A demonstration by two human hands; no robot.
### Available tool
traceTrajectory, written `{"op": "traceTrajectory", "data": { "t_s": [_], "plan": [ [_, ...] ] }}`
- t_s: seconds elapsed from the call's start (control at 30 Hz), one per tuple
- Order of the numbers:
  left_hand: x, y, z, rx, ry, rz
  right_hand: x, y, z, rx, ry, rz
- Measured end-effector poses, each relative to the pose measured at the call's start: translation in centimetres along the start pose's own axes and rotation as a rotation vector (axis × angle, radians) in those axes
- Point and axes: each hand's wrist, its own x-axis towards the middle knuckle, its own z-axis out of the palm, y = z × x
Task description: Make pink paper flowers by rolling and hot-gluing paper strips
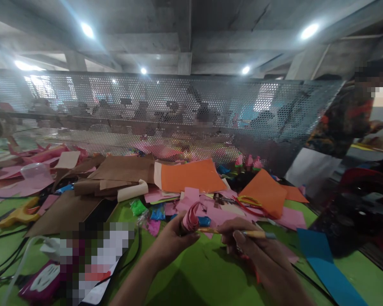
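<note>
1. My left hand (pixel 174 238) is closed around the lower part of a rolled pink paper (pixel 190 219). The roll stands up from my fingers, low and centre in view, above the green table (pixel 210 276).
2. My right hand (pixel 252 250) grasps a thin wooden stick (pixel 258 233). It lies nearly level, and its left end reaches the base of the pink roll. Whether the end touches the roll or goes into it, I cannot tell.
3. Pink paper scraps (pixel 220 214) lie just behind both hands, with small green and blue bits (pixel 158 212) to their left.
4. Scissors with red and yellow handles (pixel 247 202) rest on the scraps, just behind my right hand.
5. An orange sheet (pixel 191 175) lies farther back at centre. A second orange sheet (pixel 264 191) lies to its right, partly covering the scissors.
6. Brown paper sheets (pixel 124 170) are piled to the left, near a clear plastic cup (pixel 35 172) and a yellow tool (pixel 17 214).
7. Black cables (pixel 0 255) cross the table's left edge, and a blue sheet (pixel 332 272) lies at its right edge.
8. A perforated metal screen (pixel 147 110) closes the far side of the table. Another person (pixel 338 123) stands beyond its right end.
</note>
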Motion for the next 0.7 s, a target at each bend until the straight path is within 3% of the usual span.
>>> {"op": "traceTrajectory", "data": {
  "t_s": [0.7],
  "plan": [
    [-0.23, 0.41, 0.17, -0.102, -0.094, -0.104, 0.12, -0.16, 0.13, -0.147, -0.045, -0.042]
  ]
}}
